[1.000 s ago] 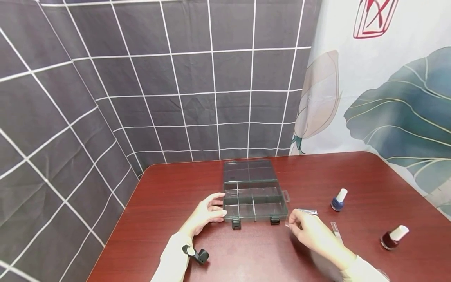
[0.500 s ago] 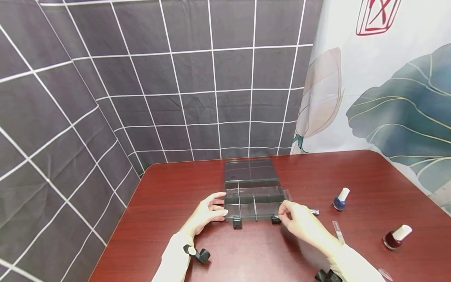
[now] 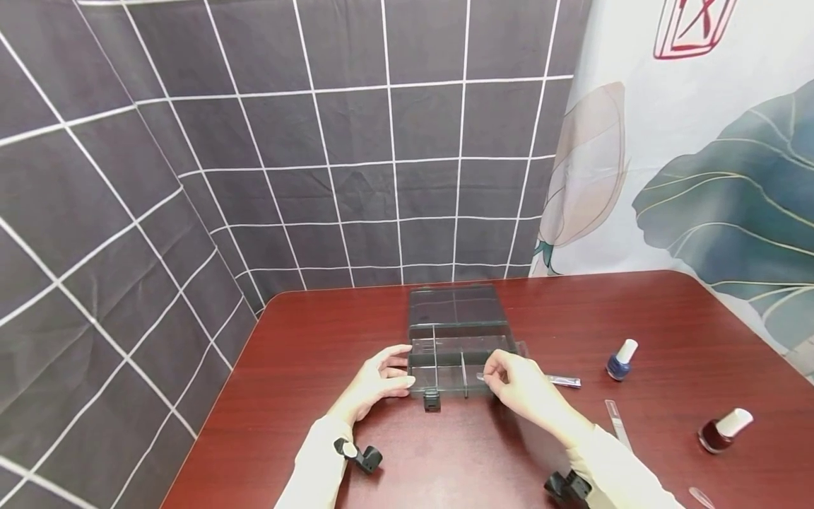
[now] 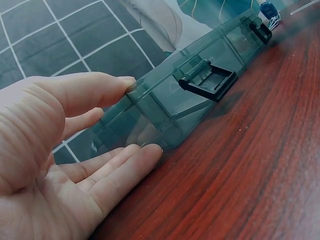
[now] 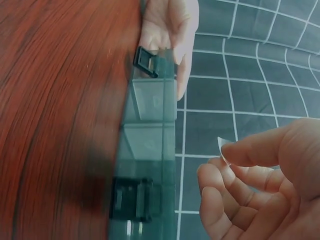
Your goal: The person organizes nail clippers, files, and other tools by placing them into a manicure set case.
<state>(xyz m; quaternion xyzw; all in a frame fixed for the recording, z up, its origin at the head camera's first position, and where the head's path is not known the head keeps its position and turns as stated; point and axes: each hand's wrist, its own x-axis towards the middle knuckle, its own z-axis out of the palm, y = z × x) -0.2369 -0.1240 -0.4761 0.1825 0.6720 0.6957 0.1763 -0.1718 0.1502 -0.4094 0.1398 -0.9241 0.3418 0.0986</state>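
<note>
A dark, see-through compartment box [image 3: 456,385] lies with its lid [image 3: 456,305] folded back. My left hand [image 3: 372,382] touches the box's left end. In the left wrist view the thumb [image 4: 95,90] rests at the top rim and other fingertips press low on the end wall, near the table. Over the front right compartment, my right hand [image 3: 518,382] pinches a small whitish, thin piece [image 5: 223,148] between thumb and fingers. The left front latch [image 4: 210,82] hangs down. The right latch [image 5: 131,199] is hidden behind my right hand in the head view.
Right of the box lie a nail clipper [image 3: 566,381], a blue nail polish bottle [image 3: 620,362] and a slim pale strip [image 3: 617,424]. Further right is a dark red nail polish bottle [image 3: 721,433]. A clear small piece [image 3: 701,498] lies near the table's front.
My right hand has moved left from beside the box's right front corner to over its front right compartment, carrying the small whitish piece. My left hand has stayed at the box's left end.
</note>
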